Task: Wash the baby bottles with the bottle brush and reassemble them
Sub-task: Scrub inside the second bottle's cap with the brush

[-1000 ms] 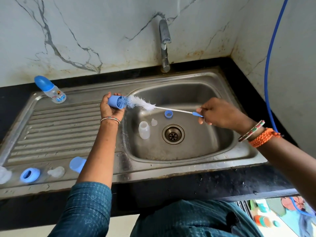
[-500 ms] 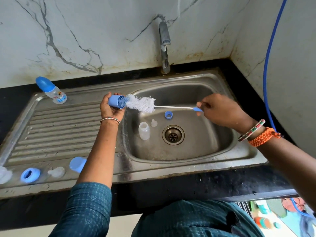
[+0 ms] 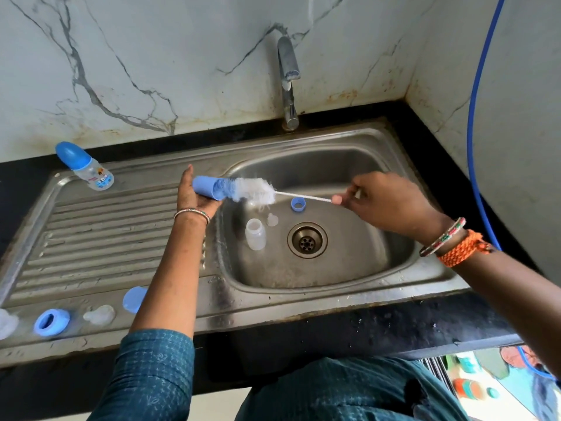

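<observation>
Scrubbing step here: left hand (image 3: 194,199) wraps the blue cap (image 3: 208,187) over the sink (image 3: 334,287), right hand (image 3: 391,202) pinches the bottle brush (image 3: 255,192) handle, bristles partly inside. Next probably twisting, then the bare bottle (image 3: 255,234) in the basin.

I see a stainless steel sink (image 3: 349,287), brushed and dull, scuffed and stained near the rim, with a ribbed metal draining board (image 3: 100,238). The tap (image 3: 288,74) is shinier metal. The desk (image 3: 379,326) looks like black polished stone; the wall (image 3: 151,62) is glossy veined marble. The cap (image 3: 206,189) is matt blue plastic, the bottle brush (image 3: 255,192) soft white bristle, the bottle body (image 3: 255,233) translucent plastic.
</observation>
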Demonstrator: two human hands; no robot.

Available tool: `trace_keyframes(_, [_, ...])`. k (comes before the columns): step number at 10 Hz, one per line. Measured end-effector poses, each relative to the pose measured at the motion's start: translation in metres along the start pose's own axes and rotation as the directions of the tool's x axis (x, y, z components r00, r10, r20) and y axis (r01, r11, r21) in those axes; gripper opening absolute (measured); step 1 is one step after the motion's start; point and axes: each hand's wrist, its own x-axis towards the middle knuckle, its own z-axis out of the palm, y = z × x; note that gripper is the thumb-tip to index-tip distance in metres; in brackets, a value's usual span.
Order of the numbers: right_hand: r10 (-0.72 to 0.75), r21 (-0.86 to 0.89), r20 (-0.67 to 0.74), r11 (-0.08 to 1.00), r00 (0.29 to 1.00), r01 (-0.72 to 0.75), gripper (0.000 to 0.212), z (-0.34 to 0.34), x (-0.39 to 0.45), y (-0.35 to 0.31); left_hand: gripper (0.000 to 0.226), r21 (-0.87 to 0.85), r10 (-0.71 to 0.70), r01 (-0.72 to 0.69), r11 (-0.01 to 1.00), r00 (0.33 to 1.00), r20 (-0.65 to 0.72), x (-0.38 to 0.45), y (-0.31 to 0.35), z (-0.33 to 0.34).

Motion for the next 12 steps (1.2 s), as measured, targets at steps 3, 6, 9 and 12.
trace_keyframes(3, [-0.019,0.535,0.706,0.669,0.708,-0.516,0.029,0.007,-0.009,-0.002,0.024,-0.093,0.146,-0.143,0.985,0.989,0.026,-0.005,-0.003,0.001])
trace_keyframes(6, [-0.468,-0.354,-0.402,0.872,0.787,0.338,0.050,0.028,-0.017,-0.003,0.020,0.147,0.017,0.010,0.989,0.984,-0.176,-0.005,-0.004,-0.012])
trace_keyframes(9, [0.030,0.337,0.386,0.926,0.922,-0.171,0.016,0.011,-0.010,-0.005,0.021,-0.064,0.069,-0.076,0.995,0.992,-0.106,-0.011,0.005,-0.008])
trace_keyframes(12, [0.017,-0.003,-0.068,1.000,0.998,-0.017,0.026,0.009,-0.009,-0.010,0.025,-0.125,0.074,-0.083,0.989,0.994,-0.079,-0.014,0.001,-0.007])
